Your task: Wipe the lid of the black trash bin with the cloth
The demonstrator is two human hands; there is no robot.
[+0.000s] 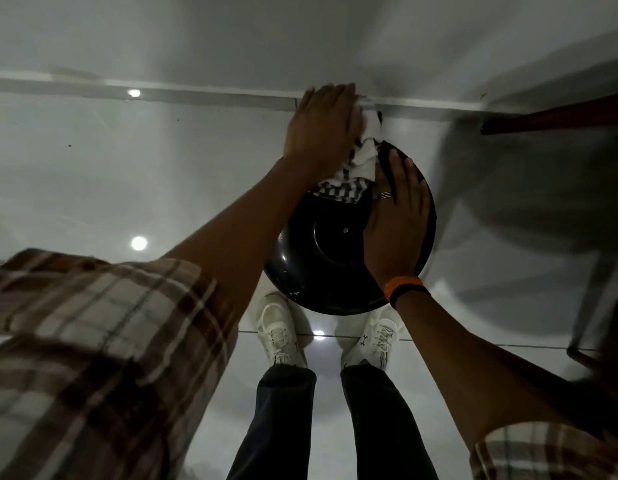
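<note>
Pressing checked cloth [345, 174] flat under left hand [321, 133] at far rim of black bin lid [321, 251]; right hand [397, 220] spread open, bracing lid. Risk: cloth sliding off rim, lid tipping under uneven pressure

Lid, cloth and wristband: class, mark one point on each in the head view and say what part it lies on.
lid [321, 258], head view: bare glossy top, left of centre.
cloth [338, 183], head view: checked fold beside the left hand.
wristband [402, 284], head view: orange strap on the right wrist.
</note>
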